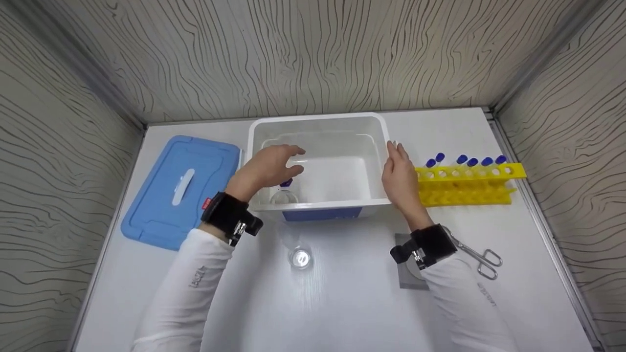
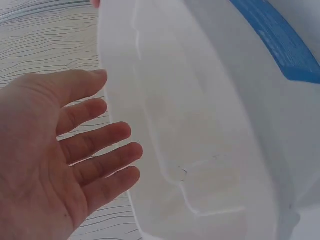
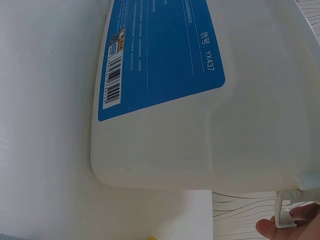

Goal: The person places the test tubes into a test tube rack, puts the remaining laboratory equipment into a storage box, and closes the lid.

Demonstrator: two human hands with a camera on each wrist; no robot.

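From the head view the white plastic bin stands mid-table, left hand spread loosely inside, right hand flat against its right wall; the left wrist view confirms straight fingers; the right wrist view shows the bin's blue label.

Tub at back centre of table. Lid flat on table left of tub, just beside it. Tube rack right of tub, tubes upright in it. Left hand over tub's left wall, fingers inside. Right hand against tub's right rim, between tub and rack. Glass before tub. Scissors before rack, right of right wrist.
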